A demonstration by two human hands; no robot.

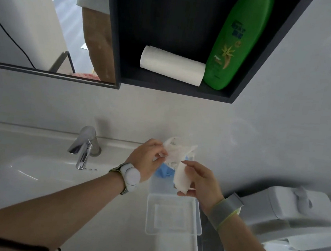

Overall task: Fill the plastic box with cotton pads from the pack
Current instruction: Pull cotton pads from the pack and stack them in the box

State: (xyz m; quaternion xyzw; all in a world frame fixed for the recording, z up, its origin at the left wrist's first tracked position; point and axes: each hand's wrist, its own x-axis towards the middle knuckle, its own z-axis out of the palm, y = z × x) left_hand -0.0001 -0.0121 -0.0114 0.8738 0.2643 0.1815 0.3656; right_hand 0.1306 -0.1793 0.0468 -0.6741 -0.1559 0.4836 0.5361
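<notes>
Left arm: bare forearm enters from 8 o'clock and runs up toward the middle, with a dark band near the elbow.
Left wrist: wears a strap with a white round device on its back.
Left hand (147,160): raised, back toward the camera, fingers curled in a pinching grip at its 2 o'clock side.
Right arm: bare forearm enters from 5 o'clock and angles up to the middle.
Right wrist: wrapped in a grey band.
Right hand (201,182): just beside the left, at its 4 o'clock, thumb and fingers closed in a grip.
</notes>
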